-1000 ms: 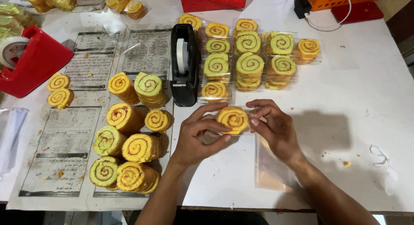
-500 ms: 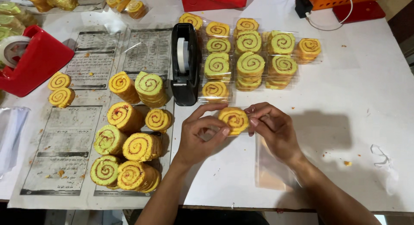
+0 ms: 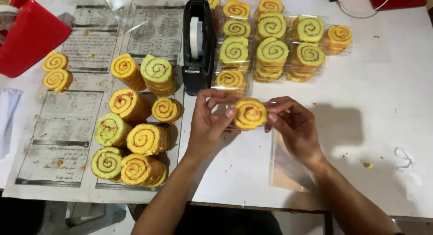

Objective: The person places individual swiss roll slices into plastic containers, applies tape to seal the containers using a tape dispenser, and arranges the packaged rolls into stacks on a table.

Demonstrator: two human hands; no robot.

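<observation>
Barely any movement since a moment ago: both hands stay locked on the same swirl cake slice (image 3: 249, 113), lifted just above the white table (image 3: 383, 127), near the middle of its front half. Left hand (image 3: 209, 120) has its fingers curled around the slice's left edge, thumb and fingertips pinching the clear wrap there. Right hand (image 3: 293, 124) mirrors it on the right edge, thumb and forefinger closed on the wrap. So the slice sits squarely between the two hands, spiral face up toward the camera.

Just under the right wrist, close to the front edge, lies a flat stack of clear bags (image 3: 286, 169). Over to the left, near the front-left corner, bare cake slices (image 3: 135, 140) are heaped in yellow and green on sheets of newspaper (image 3: 58, 140). Two more slices (image 3: 56, 72) lie apart at the left edge.

Right behind the hands stands a black tape dispenser (image 3: 198, 45), white roll showing. Beside it, toward the back edge, wrapped slices (image 3: 270, 41) lie in neat rows. At the far-left corner, a red container (image 3: 31, 34); at the far-right corner, a red box (image 3: 397, 0) with a white cable (image 3: 356, 12).
</observation>
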